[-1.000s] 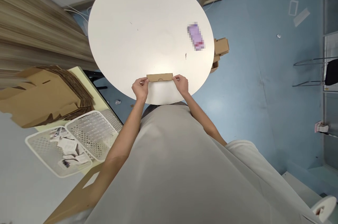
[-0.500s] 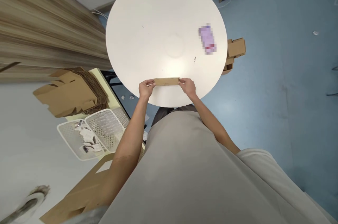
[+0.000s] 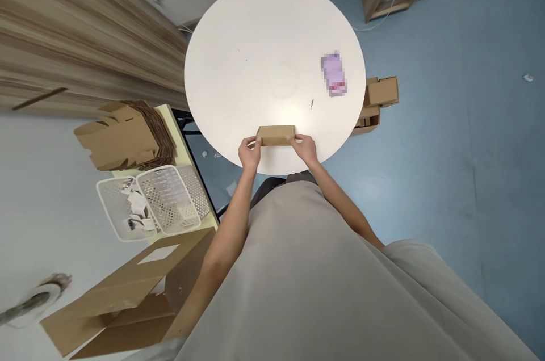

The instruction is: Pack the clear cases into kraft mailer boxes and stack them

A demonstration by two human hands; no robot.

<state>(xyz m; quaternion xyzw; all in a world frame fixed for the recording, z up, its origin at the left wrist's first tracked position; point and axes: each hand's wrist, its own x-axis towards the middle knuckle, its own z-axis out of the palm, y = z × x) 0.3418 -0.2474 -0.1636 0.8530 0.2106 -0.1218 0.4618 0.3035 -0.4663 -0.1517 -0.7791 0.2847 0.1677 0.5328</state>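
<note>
A small brown cardboard box [image 3: 276, 134] sits at the near edge of the round white table [image 3: 264, 54]. My left hand [image 3: 250, 153] grips its left end with curled fingers. My right hand [image 3: 305, 148] grips its right end the same way. The box looks folded up, with its top face showing. A small purple packet [image 3: 334, 74], blurred, lies on the right side of the table, well away from both hands.
A stack of flat cardboard blanks [image 3: 123, 135] lies on a yellow side table at left, beside two white perforated baskets [image 3: 155, 201]. A large open carton [image 3: 123, 293] stands lower left. Small cardboard boxes [image 3: 381, 94] sit on the blue floor right of the table.
The box now looks shorter and deeper than the long flat strip seen before, and my hands have come closer together on it. The camera view has shifted.
</note>
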